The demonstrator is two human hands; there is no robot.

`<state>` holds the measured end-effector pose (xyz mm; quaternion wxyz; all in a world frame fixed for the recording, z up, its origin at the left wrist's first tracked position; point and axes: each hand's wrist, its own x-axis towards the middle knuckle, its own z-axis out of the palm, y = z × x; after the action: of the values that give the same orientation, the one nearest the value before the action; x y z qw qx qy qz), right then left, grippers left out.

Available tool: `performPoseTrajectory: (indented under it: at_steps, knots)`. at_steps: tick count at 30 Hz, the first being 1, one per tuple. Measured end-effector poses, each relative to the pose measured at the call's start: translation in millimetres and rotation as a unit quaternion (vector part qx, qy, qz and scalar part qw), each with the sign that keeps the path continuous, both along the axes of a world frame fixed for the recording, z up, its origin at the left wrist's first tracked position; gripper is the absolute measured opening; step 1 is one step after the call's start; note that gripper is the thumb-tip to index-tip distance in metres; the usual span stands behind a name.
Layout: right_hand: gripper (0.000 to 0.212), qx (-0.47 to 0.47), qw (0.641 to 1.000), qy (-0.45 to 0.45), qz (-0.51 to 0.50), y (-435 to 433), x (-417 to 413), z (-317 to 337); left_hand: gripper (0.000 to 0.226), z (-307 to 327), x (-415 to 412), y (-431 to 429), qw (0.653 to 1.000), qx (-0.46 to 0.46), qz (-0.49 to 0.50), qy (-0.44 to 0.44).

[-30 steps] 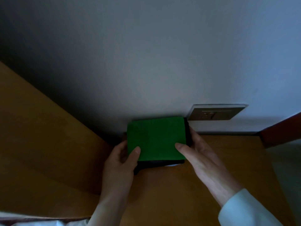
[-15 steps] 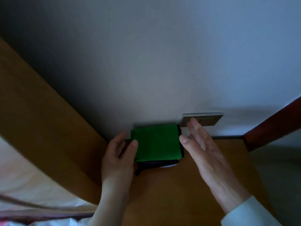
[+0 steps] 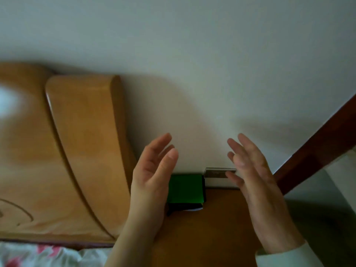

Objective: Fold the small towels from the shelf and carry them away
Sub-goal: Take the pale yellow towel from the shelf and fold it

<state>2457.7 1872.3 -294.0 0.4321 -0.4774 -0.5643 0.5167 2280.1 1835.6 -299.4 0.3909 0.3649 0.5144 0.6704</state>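
Note:
A folded green towel (image 3: 185,188) lies on top of a small stack against the wall, on the wooden bedside top (image 3: 217,228). A dark layer and a white edge show beneath it. My left hand (image 3: 152,176) is raised off the stack, fingers straight and spread, its palm covering the towel's left edge. My right hand (image 3: 252,174) is lifted to the right of the stack, fingers straight, holding nothing. Neither hand touches the towel.
A curved wooden headboard (image 3: 81,151) stands at the left against the white wall. A wall socket plate (image 3: 215,172) sits just right of the stack. Floral bedding (image 3: 44,255) shows at the bottom left. A dark red wooden frame (image 3: 316,151) runs diagonally at the right.
Both hands have let go of the green towel and lifted away from the stack with fingers spread. The view has swung up and left, bringing the headboard into sight.

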Motion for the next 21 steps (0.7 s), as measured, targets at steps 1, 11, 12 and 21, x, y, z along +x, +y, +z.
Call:
performPoseTrajectory:
  at_steps: [1, 11, 12, 21]
  knots:
    - [0.061, 0.009, 1.000, 0.006, -0.002, -4, 1, 15, 0.039, 16, -1, -6, 1.000, 0.011, -0.012, -0.003]
    - [0.082, 0.074, 0.990, 0.114, 0.037, -61, -13, 165, 0.045, 174, -27, -76, 0.994, 0.109, 0.008, -0.022]
    - [0.080, 0.077, 0.988, 0.123, 0.044, -68, -16, 174, 0.045, 187, -30, -82, 0.993, 0.116, 0.011, -0.015]
    - [0.066, 0.130, 0.974, 0.132, 0.132, -97, -54, 242, 0.045, 267, -63, -133, 0.983, 0.174, 0.025, 0.043]
